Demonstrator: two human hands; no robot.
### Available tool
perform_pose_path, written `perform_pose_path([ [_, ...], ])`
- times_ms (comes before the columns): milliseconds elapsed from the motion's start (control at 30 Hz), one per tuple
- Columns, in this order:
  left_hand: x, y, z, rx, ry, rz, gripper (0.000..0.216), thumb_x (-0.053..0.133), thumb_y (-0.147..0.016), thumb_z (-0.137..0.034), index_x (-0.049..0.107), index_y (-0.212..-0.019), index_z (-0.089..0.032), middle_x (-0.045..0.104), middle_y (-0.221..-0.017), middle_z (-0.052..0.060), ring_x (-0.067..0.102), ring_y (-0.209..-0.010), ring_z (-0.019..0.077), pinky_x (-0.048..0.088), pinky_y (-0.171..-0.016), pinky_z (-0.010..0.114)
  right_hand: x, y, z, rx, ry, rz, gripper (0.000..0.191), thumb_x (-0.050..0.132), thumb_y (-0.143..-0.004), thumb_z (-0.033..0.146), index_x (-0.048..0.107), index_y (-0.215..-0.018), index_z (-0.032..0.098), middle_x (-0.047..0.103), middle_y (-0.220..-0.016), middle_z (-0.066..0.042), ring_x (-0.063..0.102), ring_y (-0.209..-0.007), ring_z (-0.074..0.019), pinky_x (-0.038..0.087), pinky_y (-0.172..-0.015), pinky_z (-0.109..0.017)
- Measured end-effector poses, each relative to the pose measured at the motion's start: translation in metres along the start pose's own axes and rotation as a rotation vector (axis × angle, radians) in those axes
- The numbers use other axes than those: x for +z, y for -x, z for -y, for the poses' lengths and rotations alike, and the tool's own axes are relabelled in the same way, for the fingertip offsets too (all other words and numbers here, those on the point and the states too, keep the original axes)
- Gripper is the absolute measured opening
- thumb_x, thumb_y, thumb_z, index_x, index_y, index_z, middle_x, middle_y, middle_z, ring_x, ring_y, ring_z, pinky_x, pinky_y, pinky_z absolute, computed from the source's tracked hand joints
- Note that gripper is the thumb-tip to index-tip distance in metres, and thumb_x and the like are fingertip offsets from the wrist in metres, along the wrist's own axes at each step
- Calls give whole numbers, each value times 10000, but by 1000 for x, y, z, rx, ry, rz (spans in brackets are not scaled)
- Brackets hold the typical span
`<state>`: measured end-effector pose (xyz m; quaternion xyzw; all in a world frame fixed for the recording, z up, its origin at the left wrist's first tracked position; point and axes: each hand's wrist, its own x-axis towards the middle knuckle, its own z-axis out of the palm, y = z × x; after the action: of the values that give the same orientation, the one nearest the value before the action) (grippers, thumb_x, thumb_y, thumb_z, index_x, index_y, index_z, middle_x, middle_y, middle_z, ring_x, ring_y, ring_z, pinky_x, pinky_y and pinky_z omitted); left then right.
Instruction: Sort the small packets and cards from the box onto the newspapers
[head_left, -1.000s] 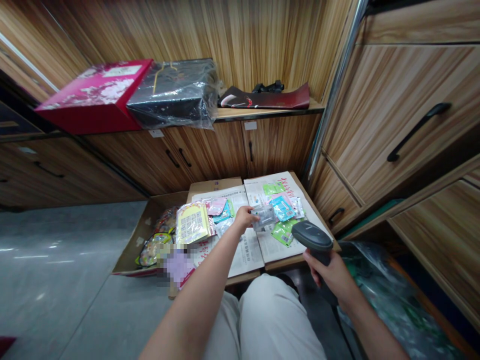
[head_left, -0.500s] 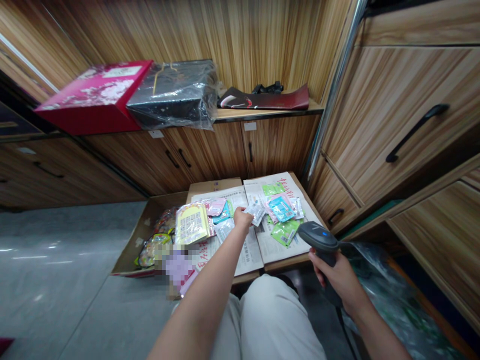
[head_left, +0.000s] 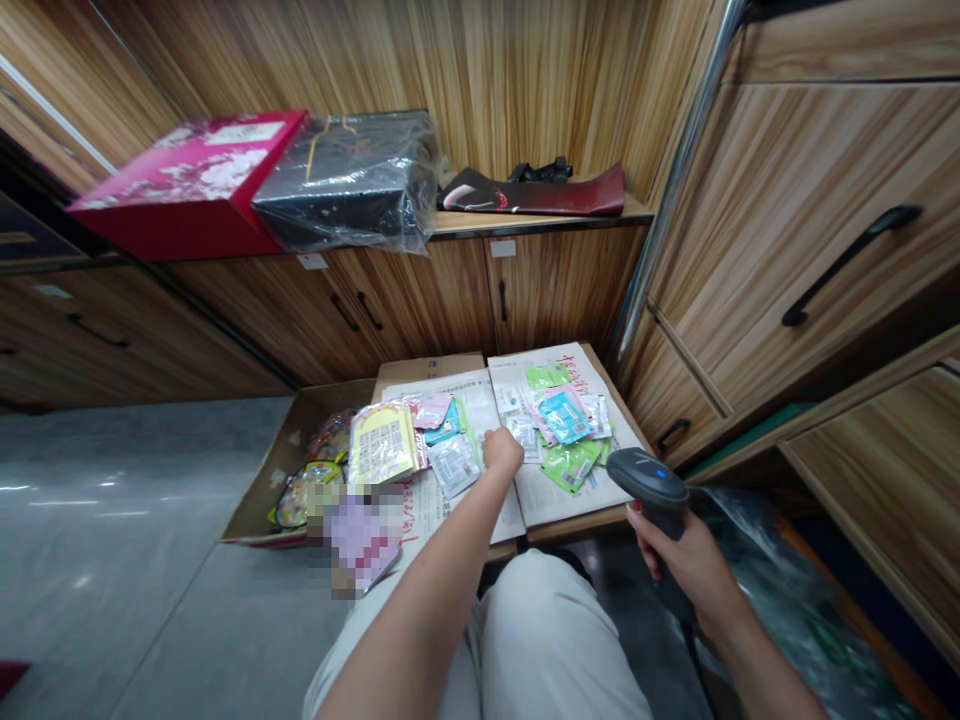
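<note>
My left hand (head_left: pixel 502 451) reaches out over newspaper sheets (head_left: pixel 495 505) spread on a low cardboard surface. Its fingers are curled under, and whatever they hold is hidden. It lies between a clear white packet (head_left: pixel 454 464) on its left and a small clear packet (head_left: pixel 523 431) on its right. Further right is a pile of teal and green sachets (head_left: pixel 566 430). My right hand (head_left: pixel 684 560) grips the handle of a dark barcode scanner (head_left: pixel 646 480), held off the front right corner of the newspaper with a blue light showing.
An open cardboard box (head_left: pixel 289 455) of snack packs sits on the left, with a yellow packet (head_left: pixel 382 443) beside it. Wooden cabinets ring the spot. On the shelf above are a red gift box (head_left: pixel 187 185), a plastic-wrapped black box (head_left: pixel 352 180) and a dark flat item (head_left: pixel 529 193). Crumpled plastic (head_left: pixel 795 610) lies at the right.
My left hand carried a small clear packet left from the sachet pile, then came down toward me onto the newspaper; that packet is no longer seen in it. The scanner moved slightly right and down.
</note>
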<state>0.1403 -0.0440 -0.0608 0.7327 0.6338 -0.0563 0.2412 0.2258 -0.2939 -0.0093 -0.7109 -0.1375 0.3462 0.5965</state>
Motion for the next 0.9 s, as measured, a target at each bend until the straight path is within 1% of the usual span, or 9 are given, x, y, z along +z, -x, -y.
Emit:
perform_pose_path([
  [133,0,3,-2,17,-7,51,385,475,-853,-122,643,-1196,-74,605,-1241,227,621,-1122,281,491,-872,308,1,0,-2,11,1,18,471,804,-619,543,632,-813,150,541,-468,62,459,-355,-86,365,-313,-188],
  [233,-7,3,0,80,-70,58,367,510,-854,-169,647,-1187,-94,609,-1236,215,612,-1129,280,489,-869,309,1,0,-4,24,16,54,485,807,-610,552,618,-804,150,539,-464,65,467,-356,-91,371,-316,-194],
  [367,-29,1,11,178,-238,-67,347,541,-830,-139,649,-1161,-139,610,-1216,193,585,-1151,286,493,-876,349,3,2,-4,7,15,35,467,792,-634,548,614,-801,149,532,-466,69,451,-353,-82,362,-314,-189],
  [433,-41,-1,21,145,-335,-148,361,564,-818,-125,629,-1174,-137,604,-1208,198,575,-1160,294,491,-885,376,5,3,-4,-5,13,30,457,790,-639,541,614,-796,149,530,-466,69,446,-352,-81,359,-313,-189],
  [500,-50,-3,34,61,-401,-185,419,627,-798,-163,591,-1214,-125,583,-1221,216,576,-1152,309,494,-880,397,6,4,-2,-8,13,31,452,788,-642,533,618,-800,145,529,-467,68,447,-356,-83,359,-314,-190],
  [567,-54,-5,48,6,-437,-175,547,719,-740,-223,551,-1249,-115,551,-1245,231,581,-1138,319,497,-875,401,8,5,-1,-5,16,33,452,788,-642,526,626,-810,139,530,-469,65,447,-360,-84,359,-316,-191],
  [667,-54,-7,63,33,-468,-152,730,823,-635,-274,510,-1276,-118,523,-1265,232,599,-1105,305,497,-882,381,10,6,-1,4,18,32,454,793,-639,519,634,-823,135,533,-474,63,450,-363,-85,359,-316,-190],
  [800,-51,-9,68,29,-463,-136,843,875,-566,-295,480,-1294,-136,513,-1279,230,632,-1051,308,507,-867,406,12,6,-1,2,9,40,461,797,-632,531,633,-812,139,528,-468,65,444,-360,-85,357,-312,-189],
  [900,-53,-10,66,4,-434,-131,766,842,-614,-232,488,-1287,-143,521,-1287,240,642,-1052,332,503,-866,453,13,6,0,-1,3,34,475,807,-617,535,639,-819,139,534,-469,61,446,-359,-89,361,-314,-193],
])
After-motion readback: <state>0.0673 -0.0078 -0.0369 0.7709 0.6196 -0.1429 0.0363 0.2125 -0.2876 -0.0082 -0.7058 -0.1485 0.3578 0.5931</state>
